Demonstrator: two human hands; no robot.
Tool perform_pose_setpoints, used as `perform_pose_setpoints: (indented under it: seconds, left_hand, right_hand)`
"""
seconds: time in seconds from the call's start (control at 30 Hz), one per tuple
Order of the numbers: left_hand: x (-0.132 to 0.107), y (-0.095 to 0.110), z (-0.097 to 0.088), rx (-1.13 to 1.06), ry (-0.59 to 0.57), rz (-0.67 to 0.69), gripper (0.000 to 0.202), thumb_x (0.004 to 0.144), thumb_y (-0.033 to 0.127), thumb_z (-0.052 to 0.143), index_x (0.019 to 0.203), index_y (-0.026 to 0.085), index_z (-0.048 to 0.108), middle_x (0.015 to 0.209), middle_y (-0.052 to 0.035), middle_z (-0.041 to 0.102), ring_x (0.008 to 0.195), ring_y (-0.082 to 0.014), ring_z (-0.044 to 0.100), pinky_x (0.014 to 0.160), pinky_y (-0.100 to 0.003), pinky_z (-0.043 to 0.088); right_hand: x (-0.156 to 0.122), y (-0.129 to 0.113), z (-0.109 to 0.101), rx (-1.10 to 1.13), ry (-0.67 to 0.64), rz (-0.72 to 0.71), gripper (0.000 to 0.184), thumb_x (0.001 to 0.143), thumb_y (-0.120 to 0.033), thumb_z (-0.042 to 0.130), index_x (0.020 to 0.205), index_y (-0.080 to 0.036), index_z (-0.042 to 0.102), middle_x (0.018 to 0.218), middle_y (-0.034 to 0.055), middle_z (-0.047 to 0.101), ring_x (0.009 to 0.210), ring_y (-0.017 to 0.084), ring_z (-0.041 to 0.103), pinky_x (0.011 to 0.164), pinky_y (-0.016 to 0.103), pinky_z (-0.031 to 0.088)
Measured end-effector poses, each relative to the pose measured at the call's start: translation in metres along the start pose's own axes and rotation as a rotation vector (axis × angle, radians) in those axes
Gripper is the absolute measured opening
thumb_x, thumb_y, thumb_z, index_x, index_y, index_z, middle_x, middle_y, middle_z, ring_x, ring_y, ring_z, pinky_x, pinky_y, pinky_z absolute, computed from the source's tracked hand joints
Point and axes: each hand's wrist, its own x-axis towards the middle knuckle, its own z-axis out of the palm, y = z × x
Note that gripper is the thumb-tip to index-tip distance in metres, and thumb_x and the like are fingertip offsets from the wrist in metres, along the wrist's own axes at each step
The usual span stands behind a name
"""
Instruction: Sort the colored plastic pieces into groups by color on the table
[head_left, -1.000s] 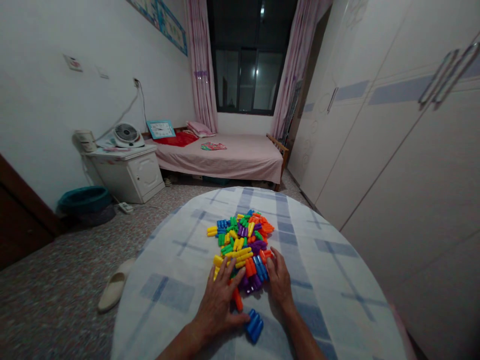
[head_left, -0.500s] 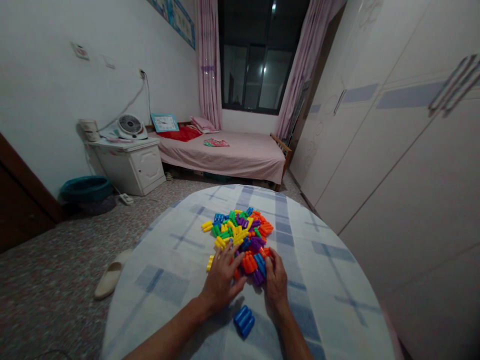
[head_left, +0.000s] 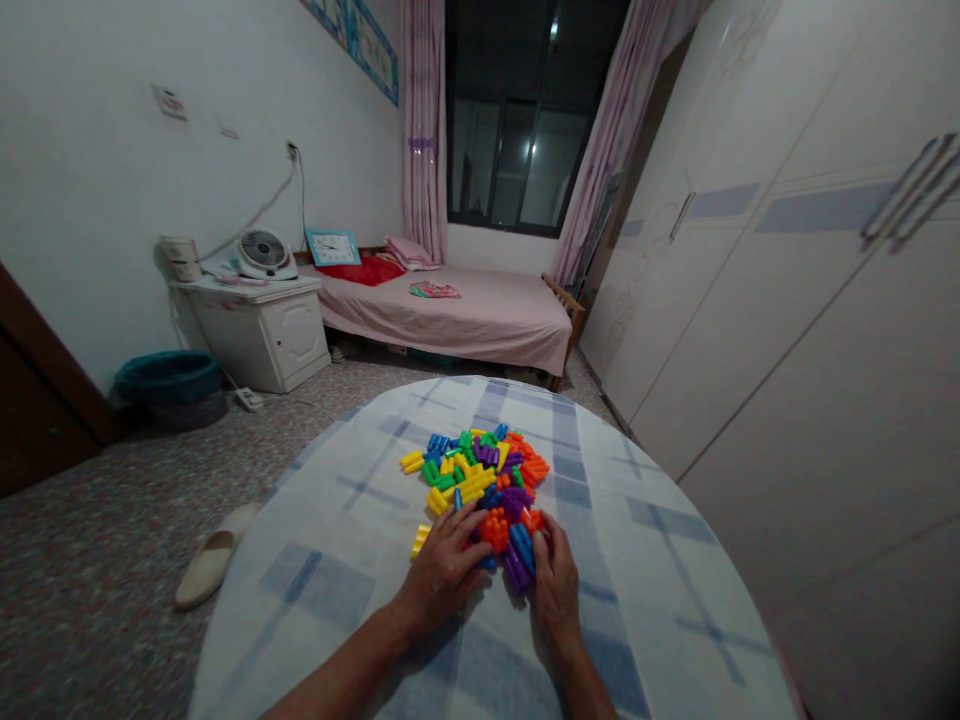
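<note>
Several plastic building blocks (head_left: 480, 480) in yellow, green, blue, purple and orange lie in a loose pile on the round table. My left hand (head_left: 442, 565) rests on the near left edge of the pile, fingers stretched and curved over the pieces. Beside its fingertips is an orange block (head_left: 495, 530), and a bit of blue block (head_left: 488, 563) shows under them. At the pile's near right edge, my right hand (head_left: 555, 570) cups its slightly bent fingers and thumb against a blue block (head_left: 523, 545) and an orange block (head_left: 532, 519). A purple block (head_left: 516, 570) lies between the hands.
A checked cloth (head_left: 660, 620) covers the table (head_left: 315, 620). Behind it is a bed (head_left: 487, 310) below a window. White wardrobe doors (head_left: 750, 350) run along the right. A cabinet (head_left: 277, 330) with a fan, a bin (head_left: 169, 385) and a slipper (head_left: 214, 565) are at left.
The blue block that lay alone near the front is no longer there; some blue now shows by my left fingertips. Both hands stay at the pile, and the view has shifted slightly.
</note>
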Motion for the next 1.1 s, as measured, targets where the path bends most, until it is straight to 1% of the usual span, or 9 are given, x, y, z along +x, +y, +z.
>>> perform_pose_setpoints:
  seconds: [0.07, 0.17, 0.3, 0.43, 0.57, 0.67, 0.8, 0.93, 1.1]
  left_hand:
    - [0.008, -0.008, -0.002, -0.036, 0.092, -0.062, 0.026, 0.083, 0.031, 0.054, 0.107, 0.026, 0.063, 0.134, -0.0067, 0.049, 0.130, -0.0262, 0.037, 0.106, -0.050, 0.033]
    - [0.026, -0.031, -0.007, -0.102, 0.307, -0.264, 0.026, 0.087, 0.031, 0.047, 0.105, 0.023, 0.063, 0.128, -0.0077, 0.053, 0.126, -0.0241, 0.042, 0.105, -0.047, 0.036]
    - [0.046, -0.086, -0.008, -0.192, 0.564, -0.541, 0.032, 0.089, 0.037, 0.040, 0.099, 0.018, 0.063, 0.116, -0.0106, 0.058, 0.113, -0.0221, 0.052, 0.099, -0.043, 0.042]
    - [0.043, -0.133, 0.006, -0.199, 0.712, -0.739, 0.040, 0.089, 0.042, 0.034, 0.100, 0.016, 0.063, 0.111, -0.0117, 0.060, 0.109, -0.0220, 0.054, 0.100, -0.041, 0.041]
    - [0.037, -0.146, 0.024, -0.282, 0.631, -0.797, 0.042, 0.090, 0.042, 0.031, 0.104, 0.017, 0.061, 0.115, -0.0108, 0.059, 0.113, -0.0205, 0.053, 0.104, -0.039, 0.039]
    - [0.038, -0.146, 0.031, -0.312, 0.539, -0.774, 0.042, 0.090, 0.042, 0.032, 0.110, 0.018, 0.060, 0.120, -0.0101, 0.057, 0.119, -0.0207, 0.049, 0.107, -0.041, 0.035]
    - [0.036, -0.146, 0.032, -0.284, 0.462, -0.786, 0.045, 0.092, 0.043, 0.030, 0.117, 0.017, 0.056, 0.126, -0.0110, 0.055, 0.123, -0.0210, 0.046, 0.109, -0.042, 0.033]
    - [0.034, -0.146, 0.032, -0.253, 0.449, -0.763, 0.045, 0.092, 0.042, 0.028, 0.115, 0.017, 0.057, 0.124, -0.0112, 0.057, 0.122, -0.0214, 0.048, 0.108, -0.043, 0.034]
    - [0.037, -0.145, 0.030, -0.221, 0.418, -0.774, 0.047, 0.092, 0.042, 0.026, 0.114, 0.015, 0.057, 0.120, -0.0126, 0.058, 0.118, -0.0226, 0.049, 0.106, -0.044, 0.036]
  right_hand:
    - [-0.002, -0.003, 0.001, -0.002, -0.005, 0.007, 0.045, 0.088, -0.046, 0.040, 0.124, -0.020, 0.050, 0.127, 0.0074, 0.055, 0.117, 0.023, 0.050, 0.100, 0.036, 0.037]
    - [-0.007, -0.003, 0.003, 0.000, 0.023, 0.005, 0.045, 0.088, -0.044, 0.041, 0.126, -0.022, 0.049, 0.130, 0.0058, 0.053, 0.119, 0.022, 0.048, 0.101, 0.036, 0.037]
    - [-0.005, 0.008, 0.001, -0.005, 0.033, 0.036, 0.045, 0.088, -0.045, 0.042, 0.128, -0.024, 0.048, 0.133, 0.0048, 0.051, 0.122, 0.022, 0.046, 0.102, 0.035, 0.037]
    - [0.030, 0.015, -0.012, -0.127, 0.002, -0.027, 0.044, 0.084, -0.048, 0.046, 0.122, -0.025, 0.054, 0.129, 0.0057, 0.054, 0.121, 0.023, 0.047, 0.105, 0.040, 0.035]
    - [0.104, 0.005, -0.007, -0.308, -0.107, -0.221, 0.048, 0.084, -0.049, 0.044, 0.122, -0.023, 0.055, 0.131, 0.0080, 0.052, 0.126, 0.024, 0.043, 0.108, 0.045, 0.030]
    - [0.160, -0.002, 0.020, -0.442, -0.260, -0.256, 0.046, 0.085, -0.048, 0.042, 0.122, -0.025, 0.056, 0.132, 0.0069, 0.053, 0.127, 0.025, 0.041, 0.106, 0.048, 0.030]
    - [0.212, 0.002, 0.061, -0.457, -0.318, -0.223, 0.042, 0.080, -0.049, 0.050, 0.112, -0.025, 0.063, 0.126, 0.0082, 0.058, 0.123, 0.028, 0.046, 0.102, 0.050, 0.032]
    - [0.230, 0.007, 0.086, -0.452, -0.389, -0.198, 0.038, 0.080, -0.048, 0.051, 0.103, -0.023, 0.067, 0.117, 0.0083, 0.064, 0.113, 0.027, 0.054, 0.097, 0.046, 0.038]
    - [0.207, -0.001, 0.099, -0.414, -0.537, -0.260, 0.034, 0.082, -0.050, 0.048, 0.089, -0.026, 0.071, 0.100, 0.0015, 0.071, 0.098, 0.020, 0.061, 0.091, 0.033, 0.043]
